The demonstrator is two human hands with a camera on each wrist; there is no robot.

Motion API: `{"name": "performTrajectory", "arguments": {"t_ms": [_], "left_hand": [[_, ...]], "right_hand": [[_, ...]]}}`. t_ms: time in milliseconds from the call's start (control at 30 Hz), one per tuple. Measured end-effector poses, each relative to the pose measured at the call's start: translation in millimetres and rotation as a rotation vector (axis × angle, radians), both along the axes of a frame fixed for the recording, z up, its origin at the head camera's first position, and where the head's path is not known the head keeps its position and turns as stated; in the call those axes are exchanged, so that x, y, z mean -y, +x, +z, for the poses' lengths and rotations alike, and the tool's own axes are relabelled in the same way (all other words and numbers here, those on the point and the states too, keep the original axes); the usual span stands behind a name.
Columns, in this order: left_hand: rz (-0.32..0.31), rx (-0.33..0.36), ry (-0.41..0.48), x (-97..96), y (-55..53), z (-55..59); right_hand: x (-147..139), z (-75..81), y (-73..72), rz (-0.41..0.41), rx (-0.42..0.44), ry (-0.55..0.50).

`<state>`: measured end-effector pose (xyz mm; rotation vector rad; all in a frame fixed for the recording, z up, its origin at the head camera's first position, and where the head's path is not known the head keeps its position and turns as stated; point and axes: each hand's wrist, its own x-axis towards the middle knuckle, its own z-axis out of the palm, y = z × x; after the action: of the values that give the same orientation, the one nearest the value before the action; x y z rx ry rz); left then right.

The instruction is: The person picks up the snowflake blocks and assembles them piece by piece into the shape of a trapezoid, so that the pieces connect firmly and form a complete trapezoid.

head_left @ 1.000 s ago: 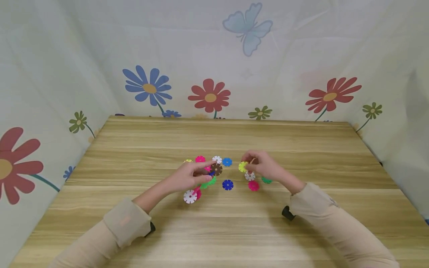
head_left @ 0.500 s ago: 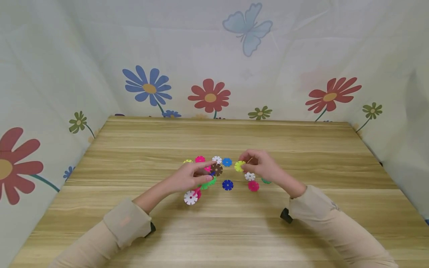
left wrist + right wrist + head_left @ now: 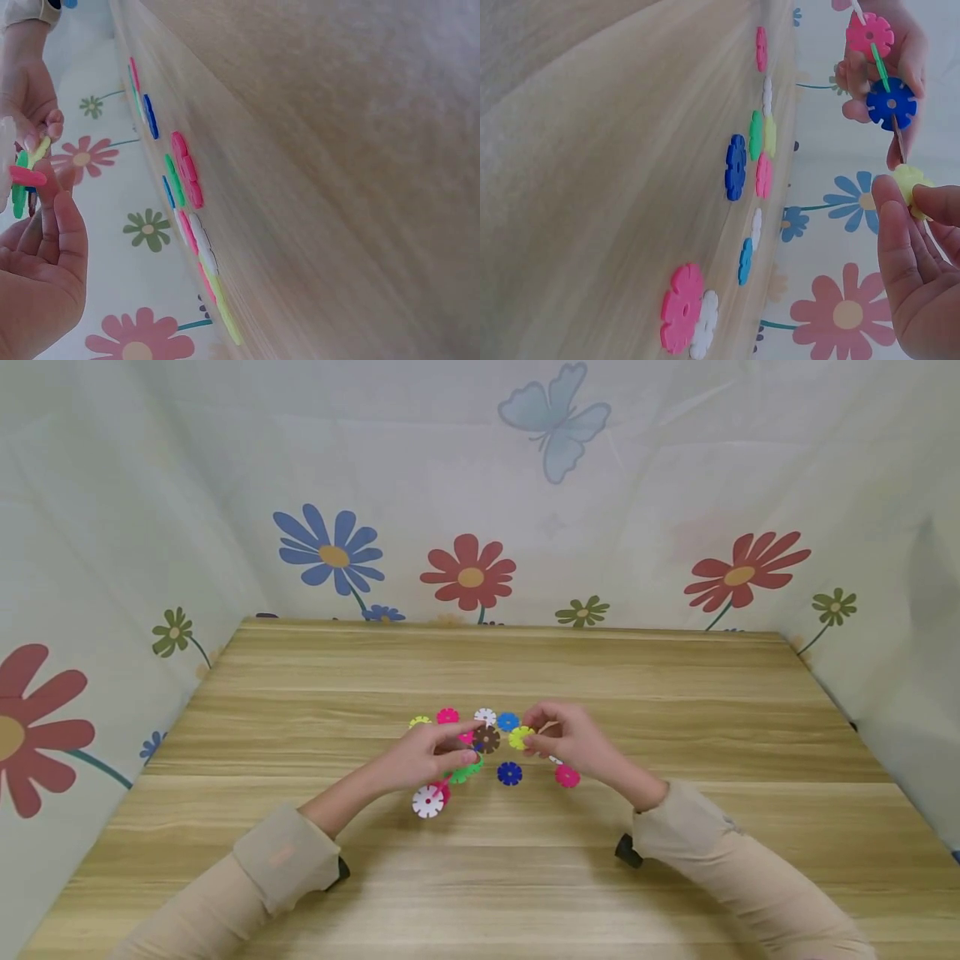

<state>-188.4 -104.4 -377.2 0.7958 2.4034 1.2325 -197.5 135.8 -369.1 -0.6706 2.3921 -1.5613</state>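
Note:
My left hand (image 3: 420, 756) pinches a chain of slotted interlocking discs, raised over the table. Its white disc (image 3: 428, 802) is at the near end, followed by a pink disc (image 3: 870, 35), a green disc (image 3: 880, 67), a blue disc (image 3: 892, 103) and a brown disc (image 3: 487, 739) at the far end. My right hand (image 3: 572, 739) pinches a yellow disc (image 3: 521, 738) between thumb and fingers. In the right wrist view that yellow disc is right at the brown disc's edge. Left fingers hide part of the chain in the head view.
Loose discs lie flat on the wooden table (image 3: 480, 877): a dark blue disc (image 3: 510, 773), a light blue disc (image 3: 507, 722), a white disc (image 3: 485, 717), and pink discs (image 3: 567, 776) among others. A flower-printed cloth (image 3: 630, 485) surrounds the table's back and sides.
My right hand has moved left with the yellow disc, bringing it close to the brown disc. The left hand and its chain have hardly moved.

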Motion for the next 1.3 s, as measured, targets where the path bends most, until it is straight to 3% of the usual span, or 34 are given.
{"name": "performTrajectory", "arguments": {"t_ms": [333, 567, 667, 933, 1067, 1300], "left_hand": [[0.003, 0.073, 0.053, 0.8, -3.3, -1.1], [-0.004, 0.066, 0.035, -0.1, -2.7, 0.1], [-0.014, 0.077, 0.056, -0.9, -2.3, 0.7], [-0.036, 0.156, 0.146, -2.6, -1.4, 4.2], [-0.059, 0.168, 0.180, -2.6, -0.8, 6.4], [-0.076, 0.191, 0.170, -3.5, 1.8, 7.6]], "right_hand": [[7.8, -5.6, 2.0, -0.019, -0.030, -0.034], [11.7, -9.0, 5.7, -0.039, -0.100, -0.055], [13.7, -10.3, 8.5, -0.045, -0.162, -0.079], [19.7, -14.6, 13.3, -0.061, -0.468, -0.099], [21.5, -13.2, 15.3, -0.068, -0.499, -0.106], [20.8, -6.9, 14.8, -0.055, -0.496, -0.015]]}}
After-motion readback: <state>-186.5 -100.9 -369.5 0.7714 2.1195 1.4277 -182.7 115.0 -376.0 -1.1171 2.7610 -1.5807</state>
